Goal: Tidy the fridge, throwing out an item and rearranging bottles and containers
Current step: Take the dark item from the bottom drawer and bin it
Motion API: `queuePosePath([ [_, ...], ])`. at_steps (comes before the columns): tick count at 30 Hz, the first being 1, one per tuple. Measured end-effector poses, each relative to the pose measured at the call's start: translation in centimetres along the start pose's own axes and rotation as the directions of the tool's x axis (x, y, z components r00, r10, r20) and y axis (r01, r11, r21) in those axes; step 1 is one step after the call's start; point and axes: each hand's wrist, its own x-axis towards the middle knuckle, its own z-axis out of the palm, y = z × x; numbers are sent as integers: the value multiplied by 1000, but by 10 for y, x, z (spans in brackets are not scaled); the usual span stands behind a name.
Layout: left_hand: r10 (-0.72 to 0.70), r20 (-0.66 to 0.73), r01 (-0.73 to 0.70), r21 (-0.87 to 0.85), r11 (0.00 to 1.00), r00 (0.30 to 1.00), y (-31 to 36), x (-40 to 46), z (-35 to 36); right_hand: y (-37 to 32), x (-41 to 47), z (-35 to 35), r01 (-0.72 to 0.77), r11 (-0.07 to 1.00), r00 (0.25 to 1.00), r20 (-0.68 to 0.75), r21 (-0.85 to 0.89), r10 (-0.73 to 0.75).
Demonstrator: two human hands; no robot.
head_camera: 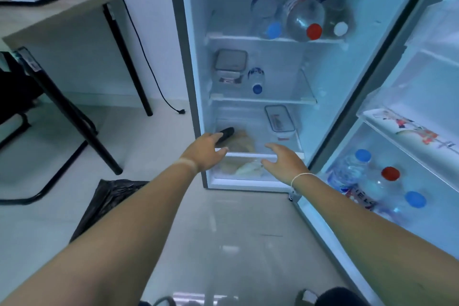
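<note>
The fridge stands open before me. My left hand [206,150] and my right hand [283,160] reach toward the front rim of the clear bottom drawer [250,156], both with fingers spread and holding nothing. Inside the drawer lie a dark item [227,133] and pale bagged food [242,144]. A blue-rimmed container [279,119] sits on the drawer's cover. On the middle shelf are a grey-lidded container [230,61] and a small blue-capped bottle [257,81]. Three bottles lie on the top shelf, capped blue [273,30], red [313,31] and white [340,28].
The open door at right holds several bottles [372,181] in its lowest rack and a flat printed box [409,129] above. A black rubbish bag [109,204] lies on the tiled floor at left. A wooden table [57,15] with black legs and a chair stand further left.
</note>
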Motion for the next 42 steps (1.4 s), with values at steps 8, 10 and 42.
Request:
queuePosePath([
  [8,-79,30,82,-95,992,996,-31,67,16,-1,76,33,16,1000,997,82,-5,-15],
  [10,-101,42,105,-106,989,994,-39,94,29,6,107,47,13,1000,995,103,7,-14],
  [42,-357,20,354,-188,916,934,-95,308,152,27,354,161,-314,638,940,136,703,313],
])
